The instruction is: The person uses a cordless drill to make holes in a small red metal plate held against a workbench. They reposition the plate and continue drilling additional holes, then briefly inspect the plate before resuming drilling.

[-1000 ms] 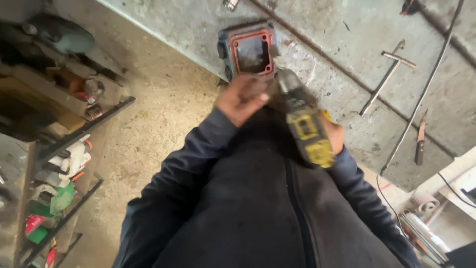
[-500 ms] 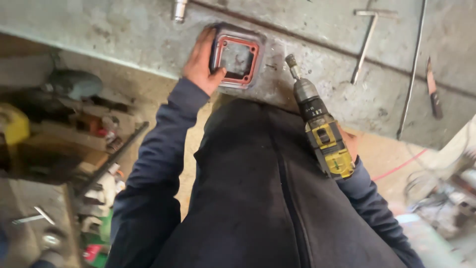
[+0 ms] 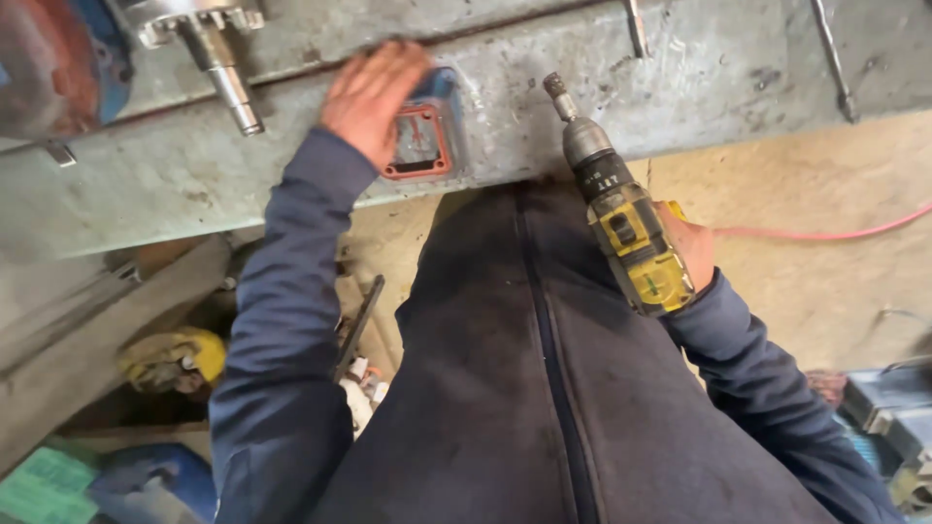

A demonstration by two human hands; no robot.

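On a scuffed grey metal tabotop is wrongOn the scuffed grey metal tabletop (image 3: 738,68), the left hand (image 3: 374,92) rests with fingers spread flat on a blue box with a red gasket (image 3: 422,141) at eleven o'clock, while the right hand (image 3: 684,243), fingers wrapped tight, holds a yellow drill (image 3: 621,213) at one o'clock, above a dusty concrete floor (image 3: 806,281).

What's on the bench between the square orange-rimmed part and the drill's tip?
Nothing: in the head view, only bare grey bench top separates the square part from the drill.

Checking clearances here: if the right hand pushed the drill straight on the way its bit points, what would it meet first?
Probably the bare grey workbench: the yellow drill in the right hand aims past the blue-and-red box, though depth is unclear.
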